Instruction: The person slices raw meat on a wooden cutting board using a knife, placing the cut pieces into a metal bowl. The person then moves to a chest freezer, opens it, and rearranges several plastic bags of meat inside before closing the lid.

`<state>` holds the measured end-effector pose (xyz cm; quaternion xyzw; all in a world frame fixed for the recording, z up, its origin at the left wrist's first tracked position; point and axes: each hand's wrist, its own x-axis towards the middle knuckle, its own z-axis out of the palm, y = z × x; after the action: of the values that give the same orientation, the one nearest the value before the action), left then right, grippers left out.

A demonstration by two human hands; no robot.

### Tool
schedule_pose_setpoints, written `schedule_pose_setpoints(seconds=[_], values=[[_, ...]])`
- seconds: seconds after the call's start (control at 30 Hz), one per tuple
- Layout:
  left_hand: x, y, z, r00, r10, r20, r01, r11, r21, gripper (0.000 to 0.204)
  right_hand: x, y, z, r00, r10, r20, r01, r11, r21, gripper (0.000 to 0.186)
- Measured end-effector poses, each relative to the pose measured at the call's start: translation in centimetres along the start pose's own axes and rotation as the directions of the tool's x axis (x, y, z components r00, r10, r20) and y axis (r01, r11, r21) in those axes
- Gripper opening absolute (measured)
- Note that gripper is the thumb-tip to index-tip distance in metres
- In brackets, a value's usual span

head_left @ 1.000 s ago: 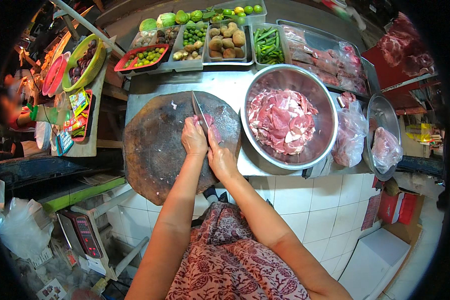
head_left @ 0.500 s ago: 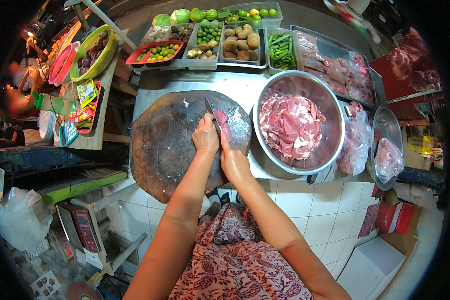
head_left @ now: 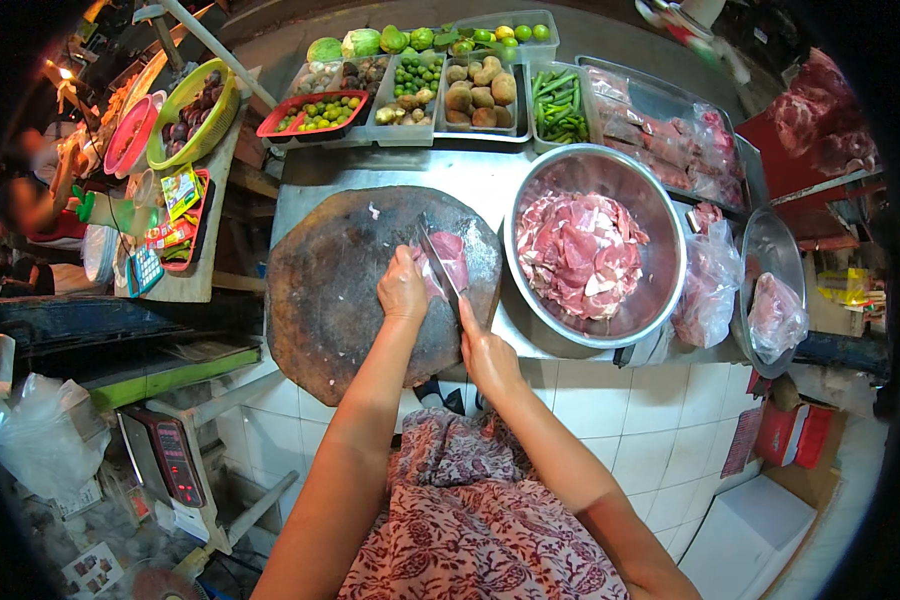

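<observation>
A person's right hand (head_left: 491, 362) grips a knife (head_left: 440, 264), its blade angled across a piece of pink meat (head_left: 453, 260) on a round wooden chopping board (head_left: 325, 300). The left hand (head_left: 403, 287) grasps the meat's left edge with curled fingers. Just right of the board, a steel bowl (head_left: 656, 290) holds sliced meat (head_left: 578, 250).

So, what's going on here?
A person is at a metal table, cutting meat by hand. The right hand grips a knife, its blade across a piece of raw meat on a round, dark chopping block. The left hand is at the meat's left edge, fingers close to the blade. To the right of the block, a big metal bowl holds a heap of raw meat pieces.
</observation>
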<state>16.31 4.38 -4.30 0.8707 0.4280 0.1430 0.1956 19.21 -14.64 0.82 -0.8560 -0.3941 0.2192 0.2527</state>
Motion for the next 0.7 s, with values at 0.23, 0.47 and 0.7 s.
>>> schedule_pose_setpoints(seconds=[0.23,0.47,0.7], values=[[-0.3,-2.1,0.1,0.993,-0.096,-0.072,0.084,0.984,-0.156,0.013,6.9,-1.5,1.1,0.996,-0.013,-0.086,0.011,1.0,-0.016,0.07],[-0.3,-5.5,-2.3,0.967,-0.196,-0.164,0.13,0.93,-0.345,0.014,-5.9,1.7,-1.0,0.999,0.003,0.036,-0.004,1.0,0.021,0.076],[-4.0,0.6,-2.3,0.994,0.105,0.003,-0.105,0.994,-0.025,0.028,-5.0,2.2,-1.3,0.999,-0.004,0.038,0.003,1.0,0.019,0.079]])
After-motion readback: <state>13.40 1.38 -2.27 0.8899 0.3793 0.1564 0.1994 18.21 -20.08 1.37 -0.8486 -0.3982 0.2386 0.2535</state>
